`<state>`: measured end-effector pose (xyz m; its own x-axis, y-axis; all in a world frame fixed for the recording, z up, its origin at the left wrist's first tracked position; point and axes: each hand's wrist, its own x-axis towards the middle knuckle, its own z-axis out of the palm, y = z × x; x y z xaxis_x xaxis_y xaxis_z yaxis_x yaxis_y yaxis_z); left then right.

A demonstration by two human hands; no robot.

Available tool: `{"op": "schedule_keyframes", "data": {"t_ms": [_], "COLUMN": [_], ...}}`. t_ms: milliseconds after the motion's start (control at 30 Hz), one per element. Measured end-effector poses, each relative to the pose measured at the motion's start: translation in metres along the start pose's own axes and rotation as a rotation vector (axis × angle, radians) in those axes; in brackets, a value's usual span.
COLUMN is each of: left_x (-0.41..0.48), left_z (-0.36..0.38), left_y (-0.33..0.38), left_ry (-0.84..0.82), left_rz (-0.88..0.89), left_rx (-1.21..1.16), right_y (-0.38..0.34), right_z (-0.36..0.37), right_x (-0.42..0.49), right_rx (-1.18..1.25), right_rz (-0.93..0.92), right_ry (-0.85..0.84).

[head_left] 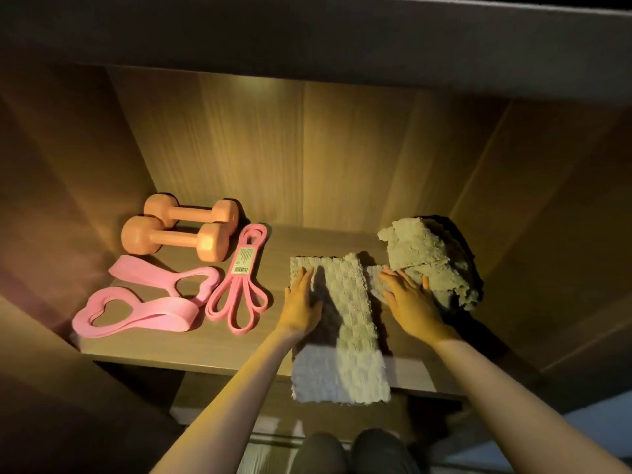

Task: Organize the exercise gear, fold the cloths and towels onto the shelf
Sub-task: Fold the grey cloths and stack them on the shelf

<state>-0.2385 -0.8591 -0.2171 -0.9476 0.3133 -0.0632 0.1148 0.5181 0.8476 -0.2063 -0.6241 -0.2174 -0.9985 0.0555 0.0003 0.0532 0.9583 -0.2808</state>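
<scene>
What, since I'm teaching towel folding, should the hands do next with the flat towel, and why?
Probably fold the overhanging near end up onto the far half: the flat towel hangs past the shelf edge, the left hand lies flat on it and the right hand lies open at its right side.

A single wide-angle camera worn on the head looks forward and steeply down from close in front into a wooden compartment, with the back panel [307, 148] high, the shelf board [219, 350] across the middle, and the person's knees [355, 449] at the bottom edge.
</scene>
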Motion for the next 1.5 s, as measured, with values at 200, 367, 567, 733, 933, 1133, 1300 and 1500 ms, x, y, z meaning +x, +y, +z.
{"op": "schedule_keyframes", "data": {"t_ms": [200,367,567,733,933,1133,1300,1500], "left_x": [0.008,-0.023,-0.097,-0.142,-0.128,-0.113,-0.126,-0.141], "left_z": [-0.003,-0.007,0.006,0.017,0.012,-0.001,-0.012,-0.022], "left_y": [-0.005,0.001,0.004,-0.012,-0.014,-0.021,-0.039,-0.041], "left_ry": [-0.05,-0.106,-0.058,-0.134,-0.154,-0.112,-0.019,0.039], "left_rz": [0.094,0.224,0.249,0.253,0.229,0.293,0.393,0.372], "left_rx": [0.375,0.44,0.51,0.704,0.867,0.883,0.74,0.53], "right_y": [-0.012,-0.035,-0.049,-0.039,-0.051,-0.059,-0.049,-0.037], "right_z": [-0.023,-0.023,-0.015,0.006,0.005,0.003,0.013,0.01], "right_x": [0.005,-0.032,-0.102,-0.145,-0.126,-0.106,-0.12,-0.131], "right_rx": [-0.036,0.25,0.173,0.007,-0.127,-0.117,-0.014,0.169], "right_rz": [0.053,-0.015,-0.208,-0.251,-0.169,-0.135,-0.188,-0.266], "right_ry": [-0.012,0.105,-0.054,-0.209,-0.307,-0.295,-0.205,-0.088]}}
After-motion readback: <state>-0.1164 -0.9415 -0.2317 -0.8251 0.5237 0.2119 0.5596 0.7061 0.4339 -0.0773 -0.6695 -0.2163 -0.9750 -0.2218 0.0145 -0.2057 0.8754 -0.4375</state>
